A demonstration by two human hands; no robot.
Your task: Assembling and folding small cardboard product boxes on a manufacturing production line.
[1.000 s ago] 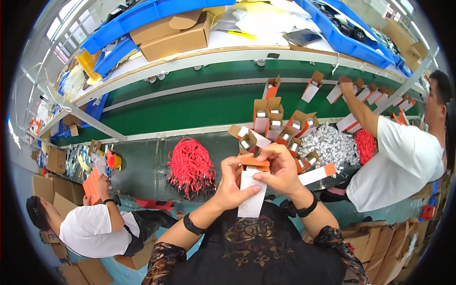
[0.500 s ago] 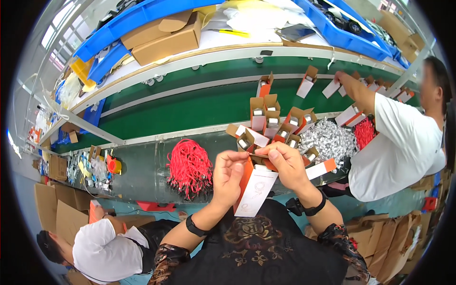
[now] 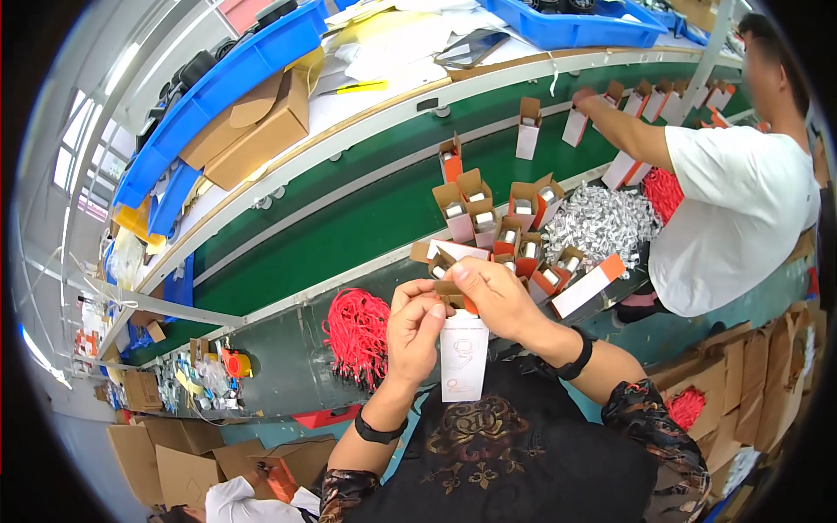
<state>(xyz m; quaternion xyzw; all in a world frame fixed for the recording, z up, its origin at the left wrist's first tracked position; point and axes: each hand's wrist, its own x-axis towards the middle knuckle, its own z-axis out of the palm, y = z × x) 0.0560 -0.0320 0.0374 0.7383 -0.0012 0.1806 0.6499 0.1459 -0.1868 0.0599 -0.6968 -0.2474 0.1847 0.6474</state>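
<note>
A slim white and orange carton hangs upright in front of my chest, its brown inner flaps at the top. My left hand is closed, pinching the carton's top edge from the left. My right hand is closed on the flap at the upper right, thumb on top. The fingers partly hide the carton's opening. Just left of my left hand lies a bundle of red cords with dark ends. Beyond my hands stand several open cartons with whitish items inside.
A heap of small silvery pieces lies on the dark bench, right of the cartons. Behind runs a green conveyor belt. A co-worker reaches over it at right; another person is at lower left. Blue trays sit on the shelf.
My view has turned, so the scene is tilted. The carton now shows mostly its white face; both hands stay at its top. The lower-left person appears lower in view.
</note>
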